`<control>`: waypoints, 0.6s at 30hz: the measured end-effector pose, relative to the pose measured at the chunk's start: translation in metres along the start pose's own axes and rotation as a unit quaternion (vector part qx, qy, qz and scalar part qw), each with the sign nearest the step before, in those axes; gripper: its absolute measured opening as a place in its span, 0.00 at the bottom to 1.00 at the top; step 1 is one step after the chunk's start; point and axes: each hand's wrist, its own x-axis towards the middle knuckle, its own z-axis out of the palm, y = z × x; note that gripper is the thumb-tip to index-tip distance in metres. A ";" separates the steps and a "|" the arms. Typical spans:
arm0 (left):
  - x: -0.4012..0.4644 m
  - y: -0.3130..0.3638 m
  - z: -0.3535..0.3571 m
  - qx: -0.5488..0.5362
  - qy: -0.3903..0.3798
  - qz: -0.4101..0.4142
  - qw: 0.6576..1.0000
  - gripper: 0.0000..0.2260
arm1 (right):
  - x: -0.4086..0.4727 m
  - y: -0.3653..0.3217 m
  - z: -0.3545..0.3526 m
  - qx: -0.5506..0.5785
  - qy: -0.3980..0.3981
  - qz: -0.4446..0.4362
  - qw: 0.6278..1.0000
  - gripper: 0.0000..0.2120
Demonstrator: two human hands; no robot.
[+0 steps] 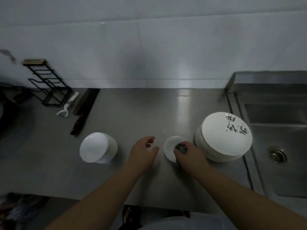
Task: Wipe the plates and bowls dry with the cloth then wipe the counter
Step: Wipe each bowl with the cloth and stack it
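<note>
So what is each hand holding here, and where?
Right hand grips a bunched grey cloth in a small bowl. Left hand holds nothing.

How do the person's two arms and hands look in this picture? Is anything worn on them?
Both forearms are bare up to the bottom edge of the picture: no sleeve shows. The left hand and the right hand wear no gloves. No watch, ring or bracelet can be seen, though the picture is dim and slightly blurred.

Both forearms are bare, no sleeves, watch or rings showing on the left hand or right hand.
</note>
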 end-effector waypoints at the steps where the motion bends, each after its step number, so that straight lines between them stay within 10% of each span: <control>1: -0.004 -0.002 -0.014 0.001 0.019 0.009 1.000 0.17 | 0.003 -0.011 0.004 -0.006 -0.003 -0.014 1.000 0.11; 10: -0.025 -0.086 -0.156 0.085 0.164 -0.020 0.983 0.13 | 0.006 -0.125 0.078 0.014 -0.094 -0.035 0.995 0.09; 18: -0.006 -0.147 -0.212 0.115 0.072 -0.084 0.987 0.25 | 0.009 -0.180 0.162 -0.085 -0.107 -0.068 0.988 0.16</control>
